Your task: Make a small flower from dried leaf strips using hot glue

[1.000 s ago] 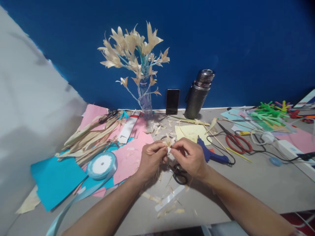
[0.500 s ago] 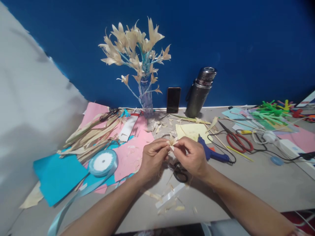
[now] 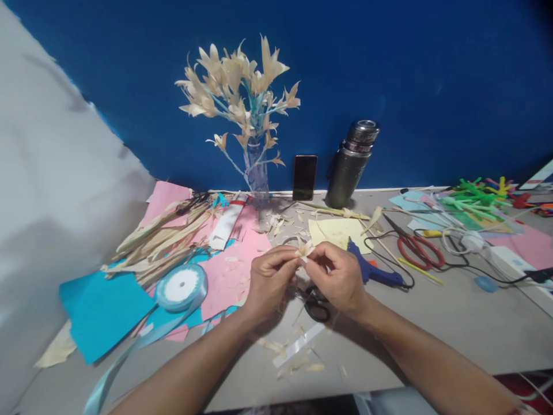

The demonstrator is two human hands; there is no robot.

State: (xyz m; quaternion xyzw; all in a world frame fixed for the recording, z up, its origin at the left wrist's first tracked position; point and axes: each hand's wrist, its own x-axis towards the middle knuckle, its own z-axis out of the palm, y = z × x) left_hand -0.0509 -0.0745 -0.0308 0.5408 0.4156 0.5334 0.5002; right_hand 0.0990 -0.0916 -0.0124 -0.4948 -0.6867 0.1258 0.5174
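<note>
Between my fingertips is a small cream husk flower (image 3: 305,249) with pointed petals. My left hand (image 3: 273,278) pinches it from the left with thumb and forefinger. From the other side my right hand (image 3: 336,275) pinches it too, so both hands are closed and almost touching. Part of the flower is hidden by the fingers. Under my hands lie black-handled scissors (image 3: 317,311), partly covered. Just right of my right hand rests a blue glue gun (image 3: 380,274). Husk scraps and a pale strip (image 3: 298,346) lie on the table below.
Similar flowers fill a clear vase (image 3: 258,173) at the back, beside a phone (image 3: 305,177) and a dark flask (image 3: 352,164). To the left are dry husks (image 3: 168,239), blue paper (image 3: 106,314) and a ribbon roll (image 3: 181,287). Red-handled scissors (image 3: 419,251) and cables lie right.
Both hands keep their pinch on the husk flower, with only a very slight shift of the fingers. The whole view has moved a touch; the other things stay where they were.
</note>
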